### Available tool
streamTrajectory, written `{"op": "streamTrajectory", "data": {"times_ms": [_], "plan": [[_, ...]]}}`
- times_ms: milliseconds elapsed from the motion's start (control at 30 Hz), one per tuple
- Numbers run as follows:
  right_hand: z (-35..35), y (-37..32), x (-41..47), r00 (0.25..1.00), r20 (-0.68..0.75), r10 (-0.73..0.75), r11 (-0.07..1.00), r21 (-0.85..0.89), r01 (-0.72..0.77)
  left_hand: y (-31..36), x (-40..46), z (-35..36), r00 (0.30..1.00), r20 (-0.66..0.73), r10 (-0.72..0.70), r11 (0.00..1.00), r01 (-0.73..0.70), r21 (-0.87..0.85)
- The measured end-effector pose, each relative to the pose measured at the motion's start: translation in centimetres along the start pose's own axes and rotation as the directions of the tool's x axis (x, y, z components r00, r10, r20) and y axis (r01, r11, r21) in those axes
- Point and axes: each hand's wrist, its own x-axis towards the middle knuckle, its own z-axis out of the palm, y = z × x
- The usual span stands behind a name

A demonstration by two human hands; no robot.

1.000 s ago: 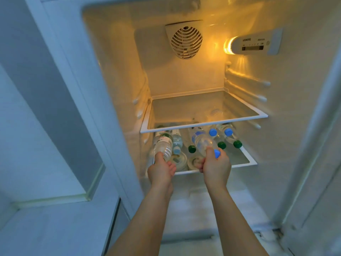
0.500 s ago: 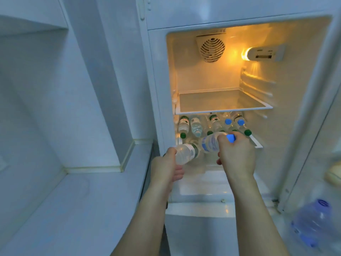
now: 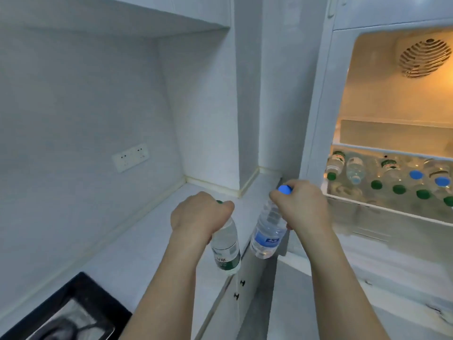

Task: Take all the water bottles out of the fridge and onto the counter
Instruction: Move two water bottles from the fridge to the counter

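My left hand (image 3: 199, 214) grips the neck of a clear water bottle with a green label (image 3: 226, 249), hanging upright over the front edge of the white counter (image 3: 137, 244). My right hand (image 3: 300, 207) holds a blue-capped, blue-labelled bottle (image 3: 266, 231) by its top, in the gap between counter and fridge. The open fridge (image 3: 397, 99) is at the right. Several more bottles with green and blue caps (image 3: 387, 173) lie on its second shelf, under a bare glass shelf.
A black cooktop (image 3: 71, 312) sits in the counter at the lower left. A wall socket plate (image 3: 130, 157) is on the back wall. A white pillar (image 3: 247, 94) stands between counter and fridge. Cabinet fronts with small black knobs (image 3: 239, 289) are below the counter edge.
Both hands pulled their bottles out of the fridge shelf and swung left toward the counter. The bottles turned from lying to hanging upright. My view turned left with them.
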Motion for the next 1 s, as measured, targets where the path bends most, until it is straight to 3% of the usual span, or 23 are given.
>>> {"op": "streamTrajectory", "data": {"times_ms": [167,433,867,1000], "plan": [[4.5,-3.2,-1.9,0.973,0.192,-0.128,0.991,0.073,0.116,-5.4,-2.5,-1.5,0.976,-0.025,-0.215,0.975,0.214,-0.056],[10.9,-9.0,-8.3,0.829,0.434,-0.353,0.935,0.196,0.296,-14.7,-9.9,-3.3,0.852,-0.117,-0.510,0.860,0.501,-0.101],[13.9,-20.2,-23.8,0.571,0.525,-0.631,0.775,0.398,0.492,-27.0,-24.1,-9.4,0.627,-0.290,-0.723,0.680,0.719,-0.142],[14.0,-22.5,-28.7,0.534,0.534,-0.655,0.754,0.420,0.505,-30.5,-28.6,-10.7,0.579,-0.342,-0.740,0.655,0.737,-0.170]]}}
